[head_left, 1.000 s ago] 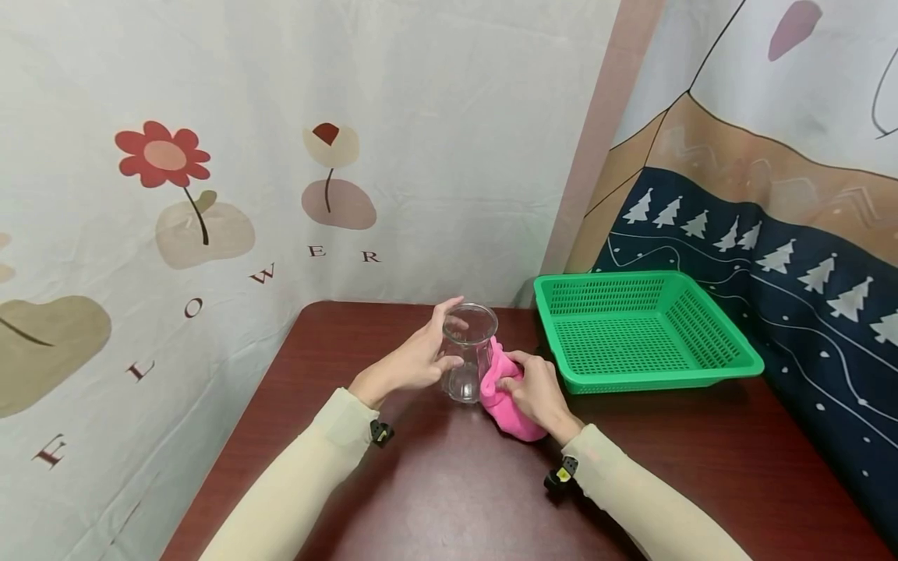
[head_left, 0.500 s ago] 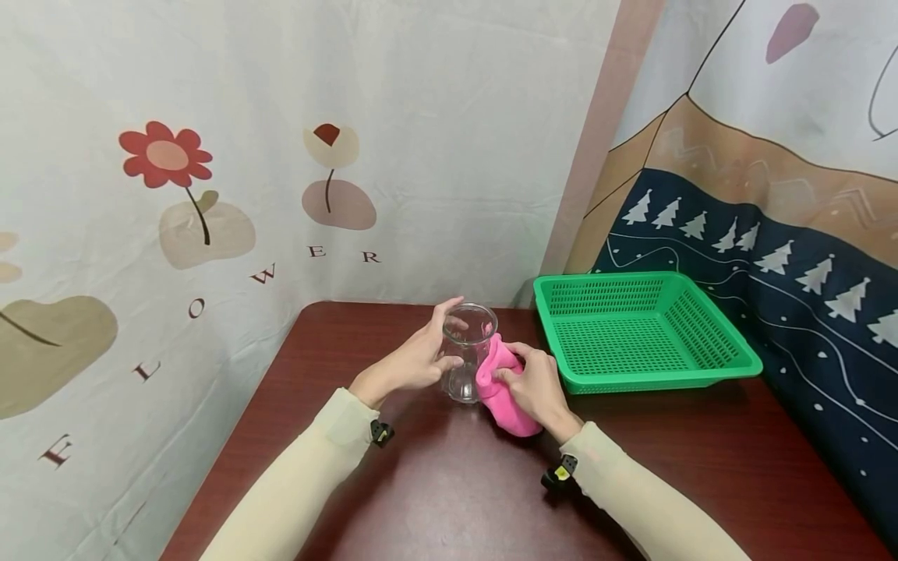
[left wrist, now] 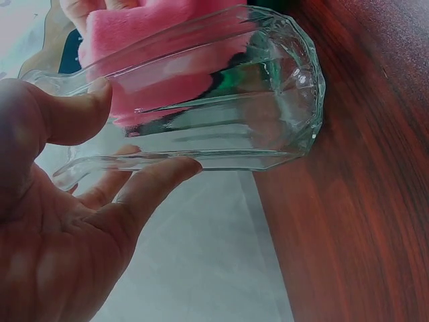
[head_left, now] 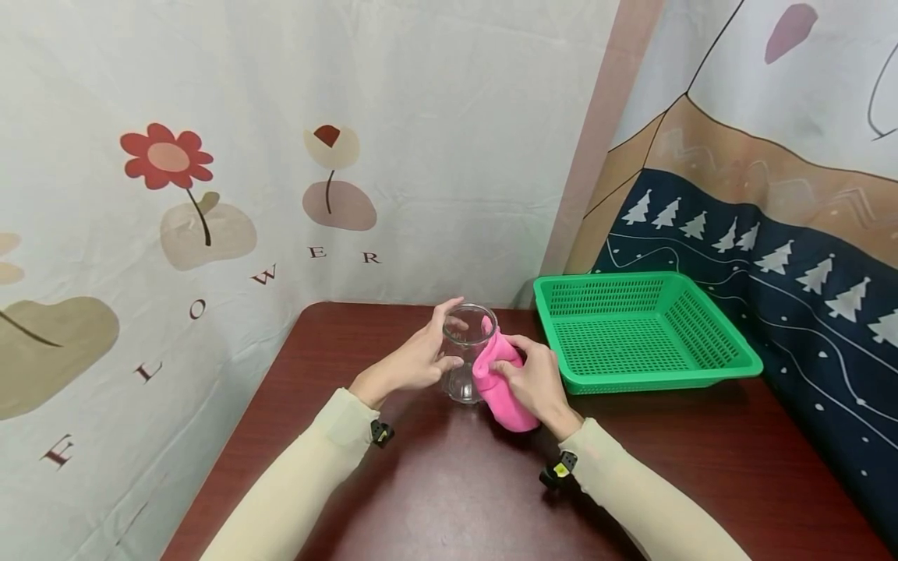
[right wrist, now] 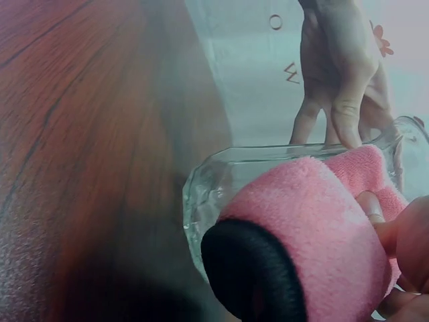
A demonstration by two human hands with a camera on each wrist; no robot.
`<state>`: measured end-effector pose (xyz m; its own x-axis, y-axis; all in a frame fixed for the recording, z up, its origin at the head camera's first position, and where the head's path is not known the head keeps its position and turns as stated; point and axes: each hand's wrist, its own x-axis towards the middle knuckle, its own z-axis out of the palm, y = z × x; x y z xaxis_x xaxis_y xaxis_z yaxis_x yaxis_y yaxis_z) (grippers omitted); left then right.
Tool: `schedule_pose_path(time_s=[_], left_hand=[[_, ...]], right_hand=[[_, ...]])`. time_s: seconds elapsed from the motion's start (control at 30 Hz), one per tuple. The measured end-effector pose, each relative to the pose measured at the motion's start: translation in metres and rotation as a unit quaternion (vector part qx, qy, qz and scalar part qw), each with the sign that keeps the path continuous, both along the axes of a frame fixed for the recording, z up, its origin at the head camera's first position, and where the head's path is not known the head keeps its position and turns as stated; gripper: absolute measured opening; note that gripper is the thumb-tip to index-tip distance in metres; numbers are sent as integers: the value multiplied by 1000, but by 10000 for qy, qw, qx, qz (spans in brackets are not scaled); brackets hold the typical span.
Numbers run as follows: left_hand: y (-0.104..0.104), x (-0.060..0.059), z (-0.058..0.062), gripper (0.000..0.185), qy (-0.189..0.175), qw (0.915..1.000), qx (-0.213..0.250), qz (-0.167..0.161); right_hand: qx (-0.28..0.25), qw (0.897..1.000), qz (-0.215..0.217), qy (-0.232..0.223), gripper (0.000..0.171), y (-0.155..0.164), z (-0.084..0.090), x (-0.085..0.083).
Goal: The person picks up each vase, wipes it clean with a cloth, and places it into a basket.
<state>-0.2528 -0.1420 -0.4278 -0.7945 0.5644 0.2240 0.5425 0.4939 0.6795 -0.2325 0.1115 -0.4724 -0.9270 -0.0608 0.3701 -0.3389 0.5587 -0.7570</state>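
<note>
My left hand [head_left: 414, 360] grips the glass jar [head_left: 466, 354]; my right hand [head_left: 535, 382] presses a pink cloth [head_left: 500, 386] against its side.

Dark wooden table [head_left: 435, 499] cornered by printed, apparently fabric wall hangings [head_left: 281, 156].

A staged home-like corner: printed flower curtain [head_left: 210, 195] across the left, tree-patterned cloth [head_left: 772, 257] at right, a wooden surface [head_left: 456, 483] bearing a green plastic basket [head_left: 730, 343].
</note>
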Motion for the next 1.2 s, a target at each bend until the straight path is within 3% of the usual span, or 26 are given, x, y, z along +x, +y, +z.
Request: schedule_pose_path(time_s=[0.37, 0.8, 0.93, 1.2], left_hand=[[0, -1, 1, 98, 37, 9999, 11, -116], [3, 3, 3, 103, -49, 10000, -28, 30], [5, 5, 3, 107, -14, 9995, -47, 299], [15, 16, 6, 115, 385, 9905, -455, 1236]], right_hand=[[-749, 9968, 104, 247, 42, 0, 10, -2], [-1439, 9879, -93, 567, 36, 6, 14, 2], [-1428, 9871, -118, 710, 35, 8, 16, 2], [-1472, 9846, -224, 919, 36, 14, 22, 2]])
